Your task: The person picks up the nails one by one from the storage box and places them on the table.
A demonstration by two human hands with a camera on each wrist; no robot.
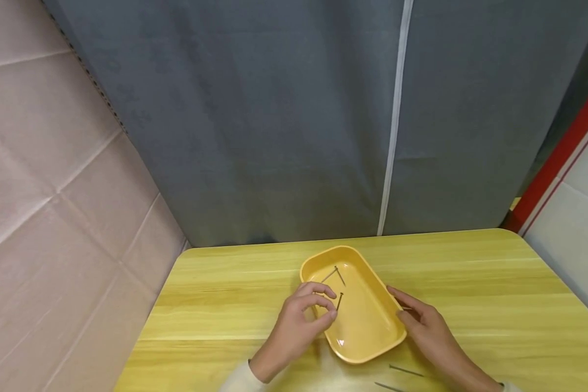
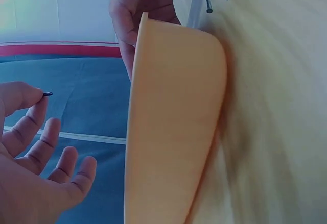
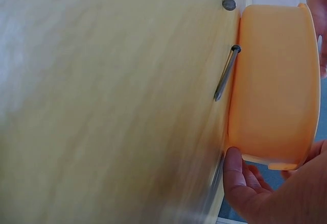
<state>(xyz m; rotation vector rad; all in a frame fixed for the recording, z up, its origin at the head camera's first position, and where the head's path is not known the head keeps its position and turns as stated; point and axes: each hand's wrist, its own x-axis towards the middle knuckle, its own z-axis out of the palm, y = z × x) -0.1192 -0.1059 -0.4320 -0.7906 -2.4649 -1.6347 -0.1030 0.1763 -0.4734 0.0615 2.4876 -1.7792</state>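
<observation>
A shallow yellow-orange tray (image 1: pixel 367 337) sits on the wooden table. My left hand (image 1: pixel 301 318) is above the tray's left side, pinching a dark nail (image 1: pixel 340 301) between thumb and index finger. In the left wrist view only a short end of that nail (image 2: pixel 47 94) shows past the fingertips, and the other fingers are spread loosely. Inside the tray lie two more nails (image 1: pixel 340 276), crossing near their heads. My right hand (image 1: pixel 428 329) grips the tray's right side, its digits at the rim and the outer wall in the right wrist view.
Two loose nails (image 1: pixel 405 371) lie on the table (image 1: pixel 215 305) at the near right of the tray. Seen from the right wrist, one nail (image 3: pixel 227 73) lies close along the tray's wall. A grey curtain (image 1: pixel 274 136) hangs behind the table's far edge.
</observation>
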